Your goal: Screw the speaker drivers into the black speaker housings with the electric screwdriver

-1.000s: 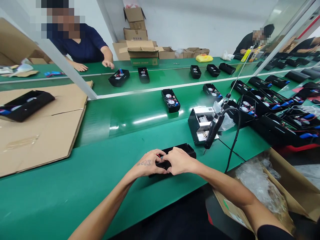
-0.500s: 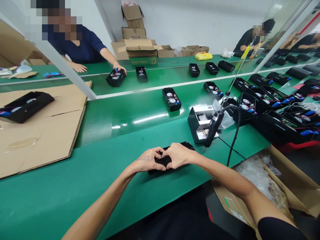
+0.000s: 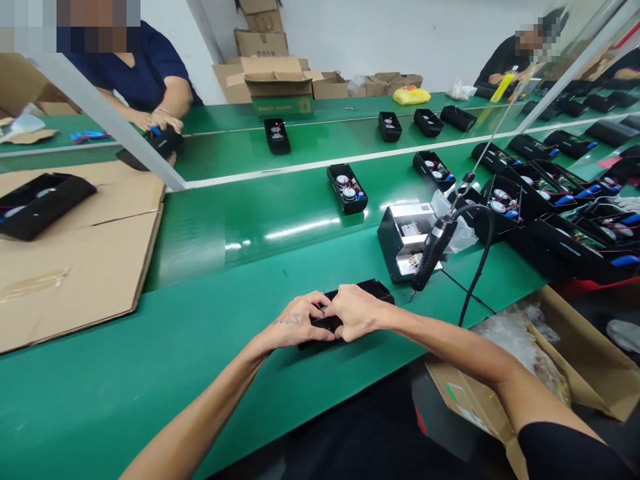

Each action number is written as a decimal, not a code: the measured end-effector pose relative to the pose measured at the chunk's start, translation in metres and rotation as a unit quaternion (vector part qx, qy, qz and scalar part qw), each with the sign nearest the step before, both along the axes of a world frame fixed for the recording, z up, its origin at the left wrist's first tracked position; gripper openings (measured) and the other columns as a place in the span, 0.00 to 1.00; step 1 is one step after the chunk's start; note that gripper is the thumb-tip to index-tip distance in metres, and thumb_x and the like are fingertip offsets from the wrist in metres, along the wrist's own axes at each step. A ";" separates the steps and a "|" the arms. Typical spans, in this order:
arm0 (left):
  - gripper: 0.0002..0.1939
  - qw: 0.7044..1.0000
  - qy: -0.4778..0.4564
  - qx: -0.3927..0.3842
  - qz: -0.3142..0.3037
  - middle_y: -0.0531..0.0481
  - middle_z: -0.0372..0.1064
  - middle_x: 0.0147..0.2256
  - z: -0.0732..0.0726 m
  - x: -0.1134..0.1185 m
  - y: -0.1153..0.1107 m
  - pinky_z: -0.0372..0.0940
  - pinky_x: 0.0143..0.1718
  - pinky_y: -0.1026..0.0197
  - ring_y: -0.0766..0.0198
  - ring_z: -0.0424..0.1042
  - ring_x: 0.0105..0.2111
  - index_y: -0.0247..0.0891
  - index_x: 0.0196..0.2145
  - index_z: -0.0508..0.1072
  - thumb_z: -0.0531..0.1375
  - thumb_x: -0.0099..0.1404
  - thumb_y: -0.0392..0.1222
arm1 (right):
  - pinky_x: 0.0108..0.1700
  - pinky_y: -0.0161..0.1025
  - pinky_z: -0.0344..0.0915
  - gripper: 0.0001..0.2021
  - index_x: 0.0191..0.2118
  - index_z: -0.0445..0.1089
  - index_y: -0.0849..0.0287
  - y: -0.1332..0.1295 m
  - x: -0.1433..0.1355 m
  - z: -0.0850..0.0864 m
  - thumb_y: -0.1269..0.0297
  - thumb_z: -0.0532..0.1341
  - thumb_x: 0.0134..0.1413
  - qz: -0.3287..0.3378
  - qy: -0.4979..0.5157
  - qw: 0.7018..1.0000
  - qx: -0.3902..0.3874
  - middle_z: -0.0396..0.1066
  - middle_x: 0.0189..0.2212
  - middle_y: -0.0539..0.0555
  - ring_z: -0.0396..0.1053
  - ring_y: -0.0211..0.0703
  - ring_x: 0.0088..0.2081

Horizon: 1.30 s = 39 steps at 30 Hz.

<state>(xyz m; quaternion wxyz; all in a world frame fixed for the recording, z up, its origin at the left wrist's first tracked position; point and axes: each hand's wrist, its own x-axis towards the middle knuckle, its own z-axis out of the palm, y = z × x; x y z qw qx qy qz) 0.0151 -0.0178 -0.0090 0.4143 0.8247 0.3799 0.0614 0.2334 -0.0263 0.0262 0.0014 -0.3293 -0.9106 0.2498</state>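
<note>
A black speaker housing [image 3: 379,291] lies open side up on the green bench in front of me, partly covered by my hands. My left hand [image 3: 299,321] is closed on its left part, with the thumb along the near edge and the fingers curled over the inside. Against it, my right hand [image 3: 357,312] is also closed, its bent fingers pressed on the housing's middle. Between the fingertips a bit of red wire shows. Whatever else the fingers touch inside is hidden. Right of the hands, a black electric screwdriver [image 3: 434,252] hangs with its tip down.
Behind the screwdriver stands a silver and black screw feeder [image 3: 407,237]. Another open speaker housing [image 3: 347,189] lies beyond on the green surface, with several more piled at right. Flat cardboard [image 3: 85,267] covers the left side. A co-worker [image 3: 145,80] handles a housing across the line.
The co-worker across the line has brought a housing leftward to the cardboard, now with both hands on it. My hands stay on the housing with barely any shift; my view has tilted slightly.
</note>
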 end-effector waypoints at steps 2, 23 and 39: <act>0.13 1.000 0.002 0.026 -0.001 0.52 0.78 0.51 0.000 0.000 -0.008 0.66 0.59 0.51 0.52 0.76 0.54 0.43 0.26 0.82 0.75 0.58 0.53 | 0.33 0.42 0.57 0.15 0.48 0.85 0.56 -0.009 0.000 -0.002 0.61 0.72 0.54 -0.006 -0.010 1.000 0.012 0.84 0.30 0.55 0.80 0.52 0.31; 0.15 0.901 -0.008 0.433 0.004 0.50 0.79 0.58 -0.051 -0.002 -0.092 0.58 0.71 0.38 0.37 0.60 0.71 0.44 0.34 0.80 0.78 0.54 0.49 | 0.56 0.54 0.76 0.23 0.54 0.73 0.58 -0.026 0.156 -0.044 0.48 0.69 0.61 -0.599 0.386 0.686 0.148 0.82 0.48 0.61 0.80 0.56 0.49; 0.03 0.905 -0.027 0.424 0.030 0.52 0.80 0.56 -0.052 0.005 -0.082 0.64 0.64 0.36 0.38 0.64 0.68 0.46 0.33 0.80 0.70 0.64 0.41 | 0.25 0.36 0.64 0.22 0.53 0.60 0.51 -0.011 0.143 0.001 0.56 0.71 0.62 -0.487 0.652 0.538 0.221 0.66 0.20 0.36 0.62 0.35 0.16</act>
